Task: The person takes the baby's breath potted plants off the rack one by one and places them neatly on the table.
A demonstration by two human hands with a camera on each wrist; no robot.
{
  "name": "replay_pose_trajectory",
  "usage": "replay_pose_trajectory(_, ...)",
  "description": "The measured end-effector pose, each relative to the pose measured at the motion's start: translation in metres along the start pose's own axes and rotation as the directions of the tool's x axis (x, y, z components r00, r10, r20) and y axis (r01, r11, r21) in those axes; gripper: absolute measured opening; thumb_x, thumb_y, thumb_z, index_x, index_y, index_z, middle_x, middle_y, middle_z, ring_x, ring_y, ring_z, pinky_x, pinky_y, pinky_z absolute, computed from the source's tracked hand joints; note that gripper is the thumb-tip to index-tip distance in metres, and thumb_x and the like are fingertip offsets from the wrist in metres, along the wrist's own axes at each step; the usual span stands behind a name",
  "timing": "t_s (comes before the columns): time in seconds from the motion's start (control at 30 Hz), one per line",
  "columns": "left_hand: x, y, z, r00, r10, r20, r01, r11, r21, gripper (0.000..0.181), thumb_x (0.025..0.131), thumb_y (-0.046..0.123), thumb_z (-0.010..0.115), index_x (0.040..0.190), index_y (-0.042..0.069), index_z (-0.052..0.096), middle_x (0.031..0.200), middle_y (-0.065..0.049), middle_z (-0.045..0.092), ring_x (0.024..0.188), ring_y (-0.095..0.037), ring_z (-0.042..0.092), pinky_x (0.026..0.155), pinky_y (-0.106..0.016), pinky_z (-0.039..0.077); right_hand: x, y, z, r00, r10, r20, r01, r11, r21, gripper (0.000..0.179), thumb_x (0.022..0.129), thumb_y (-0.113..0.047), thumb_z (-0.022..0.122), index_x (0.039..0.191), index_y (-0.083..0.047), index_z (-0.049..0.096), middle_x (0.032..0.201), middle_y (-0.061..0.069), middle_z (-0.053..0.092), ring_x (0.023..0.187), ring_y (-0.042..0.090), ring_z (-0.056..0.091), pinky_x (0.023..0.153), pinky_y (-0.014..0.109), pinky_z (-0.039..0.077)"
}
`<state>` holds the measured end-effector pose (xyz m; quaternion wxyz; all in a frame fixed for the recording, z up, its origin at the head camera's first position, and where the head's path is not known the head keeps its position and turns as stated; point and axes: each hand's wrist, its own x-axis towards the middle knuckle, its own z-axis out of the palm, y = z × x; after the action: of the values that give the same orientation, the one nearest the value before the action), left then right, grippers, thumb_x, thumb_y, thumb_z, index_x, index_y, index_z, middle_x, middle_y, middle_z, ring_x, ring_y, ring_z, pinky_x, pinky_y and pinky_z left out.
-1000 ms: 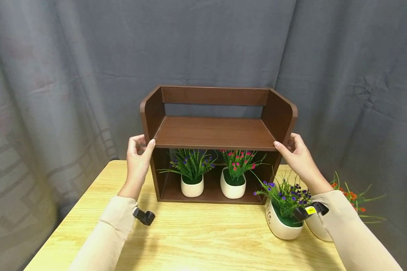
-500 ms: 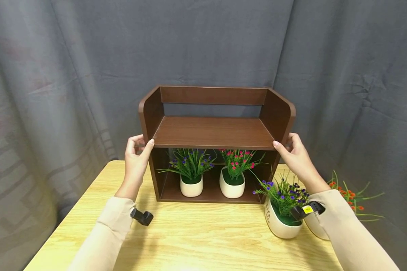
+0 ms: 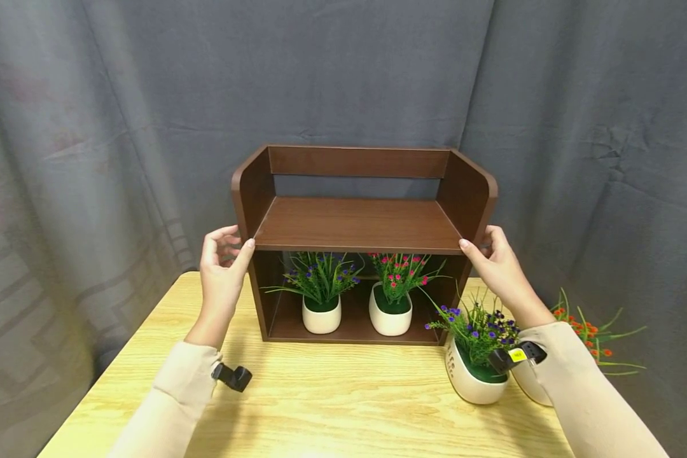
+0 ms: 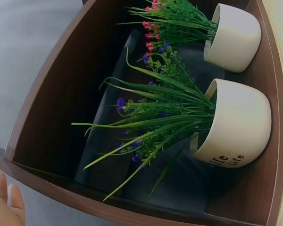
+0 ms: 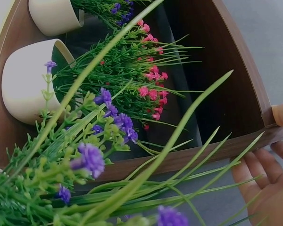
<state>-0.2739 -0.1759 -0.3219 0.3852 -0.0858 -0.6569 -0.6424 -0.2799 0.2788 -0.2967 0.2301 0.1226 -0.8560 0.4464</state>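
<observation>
1. Brown shelf (image 3: pixel 362 229) stands upright on the wooden table (image 3: pixel 320 394), grey curtain (image 3: pixel 372 76) behind it. Two flowerpots on its lower level: purple-flowered pot (image 3: pixel 322 317), pink-flowered pot (image 3: pixel 390 320).
2. Right hand (image 3: pixel 506 277): thumb on front edge, fingers bent round the outer side panel; holds the shelf. Left hand (image 3: pixel 217 286): thumb tip at front edge, fingers loosely bent just beside the panel. Left finger contact: cannot tell.
3. Risk: uneven grip. Pulling with the right alone would probably skew the shelf.
4. Risk: a sharp tilt or jerk could slide or topple both inner pots, as no front lip is apparent.
5. Risk: outer purple pot (image 3: pixel 475 381) stands by the shelf's right front corner, under the right forearm; a lowered wrist or shifted shelf could knock it into the orange-flowered pot (image 3: pixel 532 387).
6. Hidden: much of the orange-flowered pot, behind the right sleeve (image 3: pixel 584 381); right fingertips, behind the panel in head view.
7. Cut off: left hand, at the left-wrist view's corner. Lower back of shelf too dark to read.
</observation>
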Motion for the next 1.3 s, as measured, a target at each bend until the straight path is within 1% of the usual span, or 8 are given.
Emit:
replay_pose_trajectory(0.27,-0.008,0.003,0.002,1.0,0.02,0.022,-0.019,0.999,-0.032,0.034,0.092,0.002,0.071,0.122,-0.006,0.057,0.096,0.001,0.057,0.082,-0.009,0.054,0.069,-0.023,0.039,0.0,-0.001,0.0,1.0,0.0,0.007,0.0,1.0,-0.004,0.048,0.104,-0.027,0.056,0.136,0.003,0.038,0.102,0.012,0.047,0.081,0.016,0.045,0.064,0.026,0.037)
replay_pose_trajectory(0.43,-0.015,0.003,0.006,0.99,0.065,0.125,-0.061,0.997,-0.038,0.033,0.09,-0.007,0.068,0.121,-0.01,0.056,0.1,-0.016,0.058,0.082,-0.009,0.056,0.072,-0.021,0.043,-0.001,-0.003,0.001,1.0,-0.022,-0.005,0.022,1.0,-0.008,0.046,0.104,-0.027,0.055,0.133,0.005,0.039,0.102,0.013,0.048,0.083,0.017,0.046,0.066,0.026,0.037)
replay_pose_trajectory(0.6,-0.025,0.001,0.012,0.965,0.069,0.254,-0.055,0.996,-0.064,0.032,0.09,-0.004,0.07,0.12,-0.004,0.06,0.104,-0.021,0.06,0.086,-0.012,0.06,0.075,-0.021,0.048,-0.001,-0.004,0.003,0.998,-0.063,-0.024,0.063,0.998,-0.03,0.041,0.104,-0.023,0.054,0.127,0.009,0.041,0.101,0.014,0.047,0.082,0.016,0.045,0.066,0.025,0.037)
replay_pose_trajectory(0.73,-0.037,-0.001,0.019,0.929,0.053,0.366,-0.032,0.997,-0.064,0.034,0.091,-0.001,0.071,0.123,0.0,0.06,0.109,-0.022,0.06,0.092,-0.015,0.062,0.08,-0.023,0.05,-0.001,-0.005,0.003,0.997,-0.076,-0.024,0.074,0.996,-0.047,0.04,0.104,-0.022,0.053,0.126,0.01,0.04,0.101,0.015,0.045,0.081,0.016,0.044,0.066,0.026,0.036)
replay_pose_trajectory(0.93,-0.054,-0.005,0.031,0.853,0.03,0.522,-0.017,0.999,-0.03,0.037,0.092,0.001,0.071,0.127,0.006,0.059,0.114,-0.015,0.062,0.1,-0.02,0.063,0.085,-0.03,0.053,-0.001,-0.005,0.003,0.997,-0.076,-0.013,0.076,0.996,-0.054,0.04,0.104,-0.022,0.052,0.127,0.009,0.04,0.102,0.015,0.044,0.081,0.017,0.043,0.065,0.027,0.036)
replay_pose_trajectory(1.1,-0.065,-0.017,0.043,0.801,0.012,0.598,0.0,1.0,-0.02,0.042,0.091,0.004,0.073,0.13,0.007,0.058,0.119,-0.016,0.062,0.107,-0.027,0.062,0.088,-0.04,0.053,-0.001,-0.005,0.002,0.998,-0.069,-0.003,0.068,0.996,-0.056,0.041,0.105,-0.023,0.052,0.129,0.008,0.039,0.102,0.014,0.044,0.081,0.019,0.042,0.064,0.028,0.036)
replay_pose_trajectory(1.23,-0.074,-0.024,0.053,0.763,-0.045,0.645,0.064,0.998,-0.007,0.046,0.092,0.003,0.071,0.135,0.002,0.054,0.125,-0.021,0.059,0.113,-0.032,0.06,0.09,-0.045,0.051,-0.001,-0.005,0.001,0.997,-0.072,-0.001,0.071,0.996,-0.052,0.041,0.105,-0.022,0.052,0.129,0.008,0.039,0.101,0.013,0.043,0.08,0.018,0.041,0.064,0.027,0.035)
replay_pose_trajectory(1.3,-0.078,-0.028,0.059,0.742,-0.076,0.667,0.101,0.995,0.001,0.047,0.093,0.005,0.071,0.137,0.003,0.053,0.126,-0.018,0.059,0.114,-0.031,0.059,0.092,-0.046,0.05,-0.002,-0.005,0.001,0.997,-0.075,0.0,0.075,0.996,-0.052,0.04,0.105,-0.021,0.052,0.129,0.008,0.039,0.101,0.013,0.043,0.08,0.018,0.041,0.064,0.028,0.035)
